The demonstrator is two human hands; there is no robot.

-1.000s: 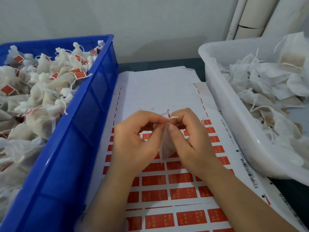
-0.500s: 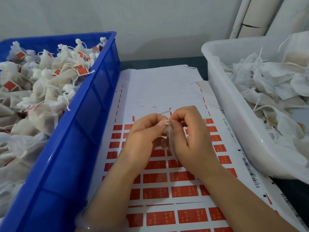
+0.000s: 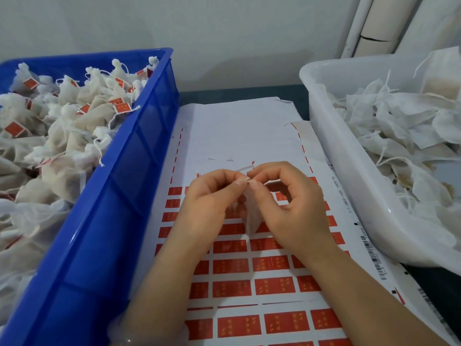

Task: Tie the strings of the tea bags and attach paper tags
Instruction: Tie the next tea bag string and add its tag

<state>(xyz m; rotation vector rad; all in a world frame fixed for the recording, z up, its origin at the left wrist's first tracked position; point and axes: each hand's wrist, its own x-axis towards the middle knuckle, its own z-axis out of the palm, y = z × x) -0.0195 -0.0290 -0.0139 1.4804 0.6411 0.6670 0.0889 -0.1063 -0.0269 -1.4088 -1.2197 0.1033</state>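
A small white tea bag [image 3: 252,216] hangs between my two hands above the sheet of red paper tags [image 3: 274,285]. My left hand [image 3: 212,203] pinches the bag's white string [image 3: 245,168] at the neck with thumb and forefinger. My right hand [image 3: 289,201] pinches the same spot from the other side, its other fingers curled. One end of the string sticks up and to the right above my fingertips. The knot itself is hidden by my fingertips.
A blue crate [image 3: 104,221] on the left holds several tied tea bags with red tags. A white tub [image 3: 349,186] on the right holds several untied tea bags. The tag sheet's upper part is bare white backing [image 3: 237,126]. White pipes [image 3: 369,26] stand at the back right.
Both hands have kept pinching the tea bag's neck while the fingers worked the string. The right hand's fingers have spread a little and the string end now points up to the right.
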